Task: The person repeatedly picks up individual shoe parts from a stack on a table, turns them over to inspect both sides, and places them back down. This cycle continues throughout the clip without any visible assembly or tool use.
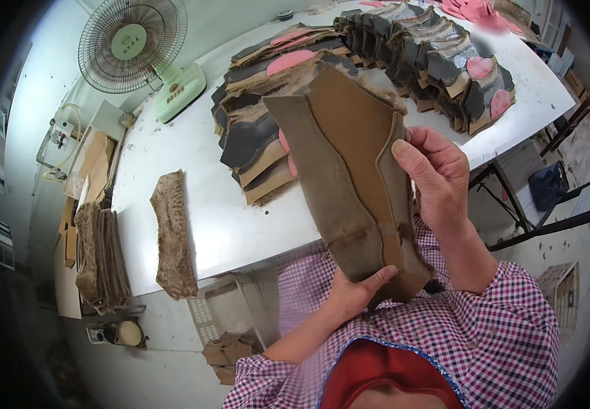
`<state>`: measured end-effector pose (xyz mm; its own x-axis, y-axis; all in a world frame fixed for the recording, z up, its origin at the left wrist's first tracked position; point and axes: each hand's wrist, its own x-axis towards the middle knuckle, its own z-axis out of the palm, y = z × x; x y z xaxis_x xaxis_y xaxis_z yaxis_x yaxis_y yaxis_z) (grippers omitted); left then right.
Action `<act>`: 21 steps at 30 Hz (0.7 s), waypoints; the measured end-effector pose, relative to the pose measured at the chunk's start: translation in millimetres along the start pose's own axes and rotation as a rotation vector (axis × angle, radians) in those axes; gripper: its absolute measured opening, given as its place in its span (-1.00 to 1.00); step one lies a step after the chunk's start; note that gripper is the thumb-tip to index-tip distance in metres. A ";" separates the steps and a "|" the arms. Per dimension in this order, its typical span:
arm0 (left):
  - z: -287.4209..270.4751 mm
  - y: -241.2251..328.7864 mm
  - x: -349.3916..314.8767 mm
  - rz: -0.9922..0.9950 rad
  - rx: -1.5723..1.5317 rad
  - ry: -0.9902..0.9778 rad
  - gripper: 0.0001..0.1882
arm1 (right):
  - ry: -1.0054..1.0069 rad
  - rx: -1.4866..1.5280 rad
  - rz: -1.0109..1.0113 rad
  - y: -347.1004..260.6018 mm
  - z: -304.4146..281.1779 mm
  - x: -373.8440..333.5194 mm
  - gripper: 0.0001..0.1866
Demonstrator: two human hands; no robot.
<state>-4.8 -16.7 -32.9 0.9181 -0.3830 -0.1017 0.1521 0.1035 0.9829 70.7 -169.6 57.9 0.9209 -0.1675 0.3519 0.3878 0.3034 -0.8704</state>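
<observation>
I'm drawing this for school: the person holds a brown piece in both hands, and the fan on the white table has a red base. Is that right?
No: the head view shows the fan has a green base, not red. It is on the white table, and the left hand and right hand hold the brown piece.

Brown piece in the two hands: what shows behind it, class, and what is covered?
Behind the brown piece, part of the layered pile and the white table show past its left edge. Whatever lies directly behind it cannot be seen.
</observation>
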 end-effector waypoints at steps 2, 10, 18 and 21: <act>1.2 -0.9 -1.3 -0.017 -0.057 0.003 -0.60 | 0.008 -0.020 -0.026 -1.8 1.1 4.7 -0.88; -25.2 11.1 -3.8 -0.020 -0.040 0.081 -0.58 | -0.062 0.192 0.152 -0.6 -12.7 23.8 -0.87; -106.5 76.8 34.6 0.713 1.061 0.356 -0.61 | -0.314 0.378 0.477 11.9 -35.2 72.8 -0.45; -108.0 46.0 38.5 -0.007 1.254 0.111 -0.54 | -0.708 -0.242 0.513 44.8 -76.9 101.4 -0.44</act>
<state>77.1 72.5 -8.1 0.9537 -0.2947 -0.0601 -0.2387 -0.8631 0.4451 178.5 -245.2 28.1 0.8181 0.5737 -0.0392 -0.0217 -0.0374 -0.9991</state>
